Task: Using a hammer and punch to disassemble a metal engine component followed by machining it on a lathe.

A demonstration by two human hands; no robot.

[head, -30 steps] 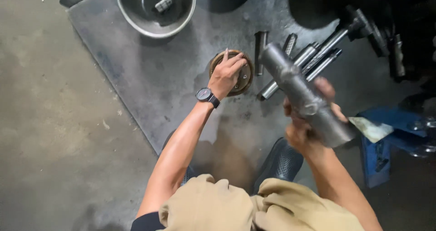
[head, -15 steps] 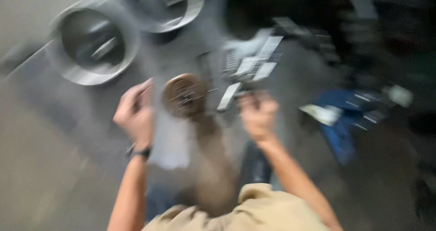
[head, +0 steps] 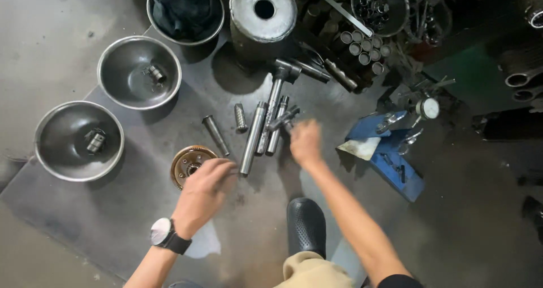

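Observation:
My left hand (head: 202, 190), with a wristwatch (head: 164, 234) on it, reaches over the grey metal plate (head: 113, 209). Its curled fingertips are at the lower end of a long steel shaft (head: 253, 135), right beside a brass-coloured gear (head: 188, 163). I cannot tell whether they grip the shaft. My right hand (head: 305, 142) is blurred and hovers just right of a bundle of shorter shafts (head: 278, 124), with nothing in it. Two short pins (head: 215, 134) (head: 241, 117) lie loose between the gear and the shafts.
Two steel bowls (head: 103, 76) (head: 41, 146), each with a small part inside, sit at the left. Further back stand a bowl of dark cloth (head: 184, 11), a big cylinder with a hole (head: 263, 11) and a cluster of tubes (head: 362, 44). A blue tool (head: 393, 163) lies right; my black shoe (head: 305, 226) is below.
The thick steel cylinder has left my right hand. My left hand has come off the gear and moved toward the long shaft. The view has swung to show more bowls.

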